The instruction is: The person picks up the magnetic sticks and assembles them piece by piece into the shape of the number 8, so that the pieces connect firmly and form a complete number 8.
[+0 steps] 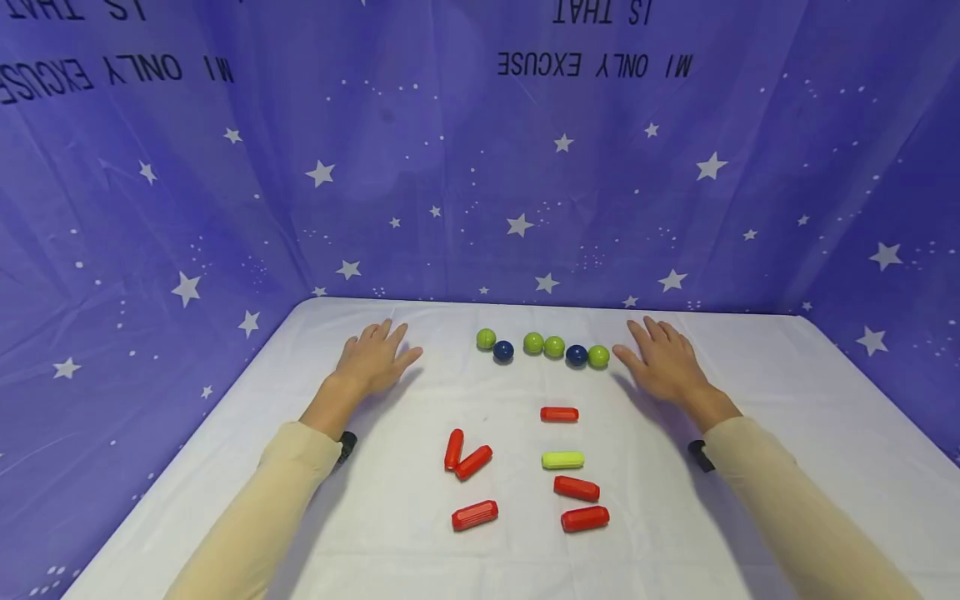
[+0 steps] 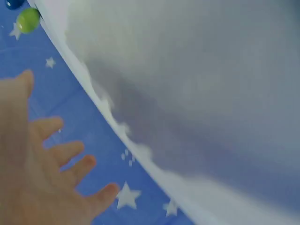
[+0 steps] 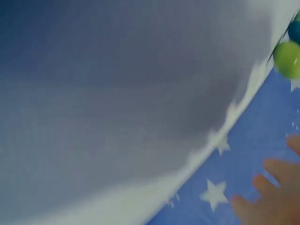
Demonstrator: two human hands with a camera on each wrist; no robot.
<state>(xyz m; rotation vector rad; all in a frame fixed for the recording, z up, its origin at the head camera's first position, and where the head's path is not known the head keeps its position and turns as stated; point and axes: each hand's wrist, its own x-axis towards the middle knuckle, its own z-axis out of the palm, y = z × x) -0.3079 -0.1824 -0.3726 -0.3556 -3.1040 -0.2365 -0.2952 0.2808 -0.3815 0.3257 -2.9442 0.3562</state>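
Note:
My left hand (image 1: pixel 371 358) is over the far left of the table with its fingers spread, holding nothing. On the far right, my right hand (image 1: pixel 662 360) also has its fingers extended and nothing in it. Its thumb is near a green ball (image 1: pixel 598 357), with a small gap in the head view. Beside that ball lies a dark blue ball (image 1: pixel 577 356), then two more green balls. Farther left, a second blue ball (image 1: pixel 503 351) lies beside another green ball (image 1: pixel 486 338), nearest the left hand. Both wrist views show spread fingers and a green ball (image 2: pixel 28 20).
Nearer the front lie several red ribbed cylinders (image 1: pixel 475 515) in two groups, with one yellow cylinder (image 1: pixel 562 460) in the right group. A white cloth covers the table (image 1: pixel 390 500). A purple star-patterned curtain (image 1: pixel 480 183) stands behind and along the sides.

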